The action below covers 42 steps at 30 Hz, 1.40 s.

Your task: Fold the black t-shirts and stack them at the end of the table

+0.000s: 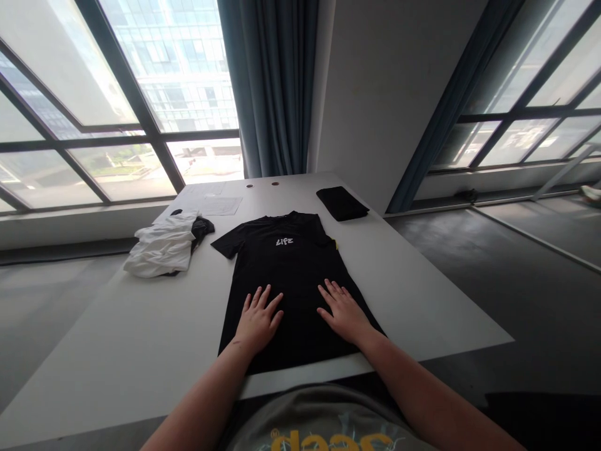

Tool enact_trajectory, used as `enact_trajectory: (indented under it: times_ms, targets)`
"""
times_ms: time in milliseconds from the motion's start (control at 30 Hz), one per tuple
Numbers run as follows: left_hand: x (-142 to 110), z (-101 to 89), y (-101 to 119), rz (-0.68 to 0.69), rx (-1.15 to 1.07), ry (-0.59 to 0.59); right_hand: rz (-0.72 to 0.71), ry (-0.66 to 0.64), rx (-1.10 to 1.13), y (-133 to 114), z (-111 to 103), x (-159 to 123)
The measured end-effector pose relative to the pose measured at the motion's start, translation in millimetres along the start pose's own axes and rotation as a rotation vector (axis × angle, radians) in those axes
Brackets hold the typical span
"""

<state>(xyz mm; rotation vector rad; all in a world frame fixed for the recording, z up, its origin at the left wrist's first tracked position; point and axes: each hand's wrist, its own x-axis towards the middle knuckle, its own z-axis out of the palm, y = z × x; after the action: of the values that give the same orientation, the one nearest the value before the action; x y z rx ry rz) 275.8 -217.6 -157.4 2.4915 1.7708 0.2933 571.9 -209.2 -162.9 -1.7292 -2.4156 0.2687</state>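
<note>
A black T-shirt with small white lettering on its chest lies spread on the white table, its hem toward me. My left hand rests flat on the lower left part of the shirt, fingers spread. On the lower right part lies my right hand, also flat with its fingers apart. The shirt's left sleeve sticks out to the side. At its right sleeve the cloth looks tucked in, and a bit of yellow shows at that edge.
A crumpled pile of white and black clothes sits at the table's left edge. A folded black garment lies at the back right. Papers are at the back left of the white table. Windows and a curtain stand behind.
</note>
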Motion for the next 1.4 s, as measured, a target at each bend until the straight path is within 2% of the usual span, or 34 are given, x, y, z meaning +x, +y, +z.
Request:
enact_trajectory:
  times_ms: [233,433,500,700,867,933,1000,1133,1267,1400]
  targets:
    - [-3,-4.2,3,-0.016,0.017,-0.06,-0.029,-0.034,-0.036,-1,-4,-3]
    - [-21,-3.3,1,0.013,0.025,-0.01,-0.265,-0.143,0.041,7,-18,-19]
    - [-28,-2.6,-1,0.031,0.028,-0.009,-0.299,-0.158,0.06,6,-21,-24]
    - [-43,-4.7,-2,0.076,0.024,-0.069,-0.305,-0.182,0.065,1,-27,-27]
    - [-37,-24.8,-8,0.096,-0.035,-0.134,-0.28,-0.217,0.081,-2,-35,-27]
    - [-22,-37.1,-22,0.082,-0.102,-0.108,-0.272,-0.214,0.098,-3,-37,-28]
    - [0,-46.8,-45,0.006,-0.134,-0.013,-0.27,-0.194,0.125,-6,-38,-26]
    - [52,-49.2,-106,-0.359,-0.106,0.188,-0.302,-0.129,0.218,-21,-42,-12]
    - [94,-40.7,-154,-0.592,-0.169,0.278,-0.435,-0.095,0.296,-54,-44,21]
    - [119,-36.7,-175,-0.714,-0.16,0.307,-0.59,-0.07,0.335,-91,-36,75]
